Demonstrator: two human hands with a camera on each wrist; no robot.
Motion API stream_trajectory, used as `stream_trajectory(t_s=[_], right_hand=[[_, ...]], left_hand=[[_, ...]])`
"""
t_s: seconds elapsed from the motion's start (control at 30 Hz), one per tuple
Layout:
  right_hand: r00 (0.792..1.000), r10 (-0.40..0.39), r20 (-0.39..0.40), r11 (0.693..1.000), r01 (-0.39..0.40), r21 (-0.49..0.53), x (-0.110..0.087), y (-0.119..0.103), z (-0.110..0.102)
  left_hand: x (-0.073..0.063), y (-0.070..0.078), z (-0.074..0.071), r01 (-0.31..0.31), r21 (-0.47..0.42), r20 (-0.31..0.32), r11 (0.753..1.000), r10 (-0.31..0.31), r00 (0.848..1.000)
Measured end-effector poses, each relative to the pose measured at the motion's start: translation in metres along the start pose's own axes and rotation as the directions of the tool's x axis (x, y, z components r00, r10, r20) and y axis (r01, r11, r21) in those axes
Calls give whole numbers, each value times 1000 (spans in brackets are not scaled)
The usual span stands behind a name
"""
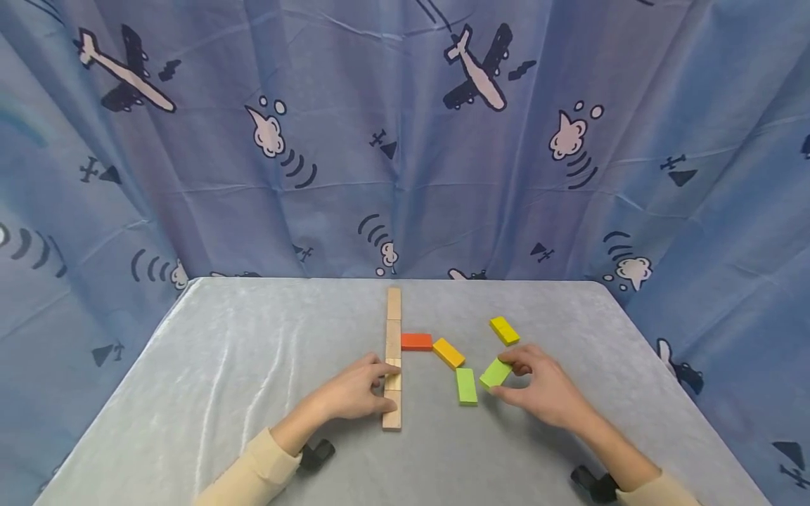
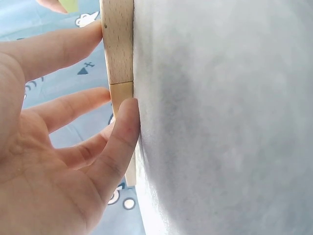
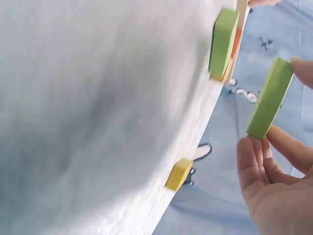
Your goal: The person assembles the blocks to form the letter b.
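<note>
Several plain wooden blocks [image 1: 394, 337] lie end to end in a straight row pointing away from me. My left hand [image 1: 357, 390] touches the near part of this row, thumb and fingers spread along the wooden blocks [image 2: 119, 49]. My right hand [image 1: 541, 386] pinches a light green block [image 1: 496, 374] by its two ends, between thumb and fingertips; the right wrist view shows this green block [image 3: 271, 98] raised above the tabletop. Left of it, a second green block [image 1: 466, 387] lies on the table, below an orange block [image 1: 448, 353]. A red-orange block [image 1: 416, 342] meets the row's right side.
A yellow block [image 1: 504, 330] lies beyond my right hand, apart from the others. Pale cloth covers the table [image 1: 253, 337], whose far edge meets a blue patterned curtain [image 1: 335, 140]. Dark wrist cameras [image 1: 318, 455] sit beneath both wrists.
</note>
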State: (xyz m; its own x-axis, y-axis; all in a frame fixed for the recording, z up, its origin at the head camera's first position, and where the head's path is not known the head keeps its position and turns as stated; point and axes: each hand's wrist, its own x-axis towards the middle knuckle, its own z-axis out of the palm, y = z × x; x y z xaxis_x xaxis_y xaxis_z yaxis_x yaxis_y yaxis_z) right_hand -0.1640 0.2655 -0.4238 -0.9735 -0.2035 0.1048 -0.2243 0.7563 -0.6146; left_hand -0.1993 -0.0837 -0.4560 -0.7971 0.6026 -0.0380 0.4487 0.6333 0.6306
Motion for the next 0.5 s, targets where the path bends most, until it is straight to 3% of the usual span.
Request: stream_trajectory(t_s=[0.13,0.5], right_hand=[[1000,-20,4,1000,20,15,-6,-8,6],[996,32,79,999,-35,25,-14,-27,26]], left_hand=[[1,1,0,-2,-1,4,1000,2,1000],[0,1,-1,16,1,13,1000,-16,1000]])
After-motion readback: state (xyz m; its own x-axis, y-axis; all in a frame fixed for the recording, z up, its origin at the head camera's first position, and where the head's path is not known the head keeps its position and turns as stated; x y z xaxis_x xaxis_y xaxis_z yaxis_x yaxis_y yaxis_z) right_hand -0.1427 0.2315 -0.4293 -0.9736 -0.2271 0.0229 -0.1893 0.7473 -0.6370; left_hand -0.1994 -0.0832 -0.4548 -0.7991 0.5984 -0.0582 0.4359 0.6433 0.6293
